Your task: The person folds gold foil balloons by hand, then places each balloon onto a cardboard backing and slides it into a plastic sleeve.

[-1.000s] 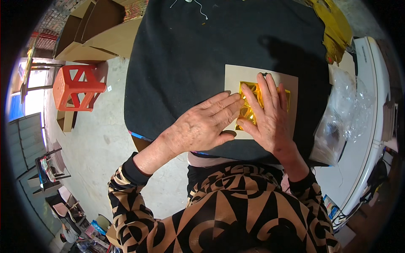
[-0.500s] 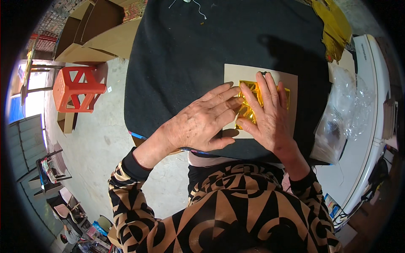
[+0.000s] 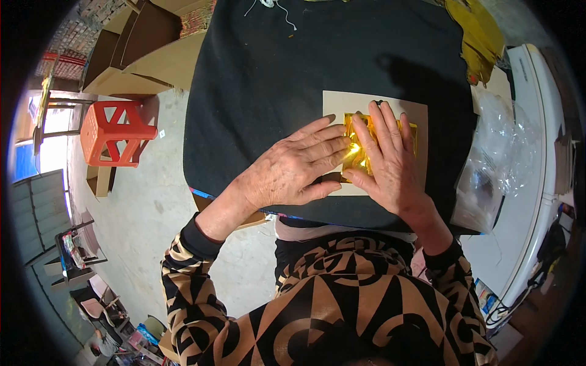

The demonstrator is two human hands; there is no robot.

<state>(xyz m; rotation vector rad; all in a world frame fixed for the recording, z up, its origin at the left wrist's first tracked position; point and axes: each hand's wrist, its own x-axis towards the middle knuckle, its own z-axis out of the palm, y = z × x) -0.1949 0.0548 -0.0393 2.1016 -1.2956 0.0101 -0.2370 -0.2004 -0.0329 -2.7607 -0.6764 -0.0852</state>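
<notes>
A shiny gold foil sheet (image 3: 356, 160) lies on a square of beige card (image 3: 417, 111), which rests on a black cloth-covered table (image 3: 262, 79). My right hand (image 3: 390, 161) is spread flat over the foil and hides much of its middle and right side. Its fingers point away from me. My left hand (image 3: 296, 161) reaches in from the left with fingers stretched out, their tips at the foil's left edge and across the card's left side. Neither hand grips anything.
A red plastic stool (image 3: 116, 133) stands on the floor at left, near open cardboard boxes (image 3: 159, 64). At the table's right lie clear plastic bags (image 3: 494, 158) and a crumpled yellow sheet (image 3: 479, 39). White string (image 3: 285, 15) lies at the far edge.
My left fingers have straightened and flattened beside the foil. My right hand stays on the foil, almost unmoved. The whole view has shifted slightly.
</notes>
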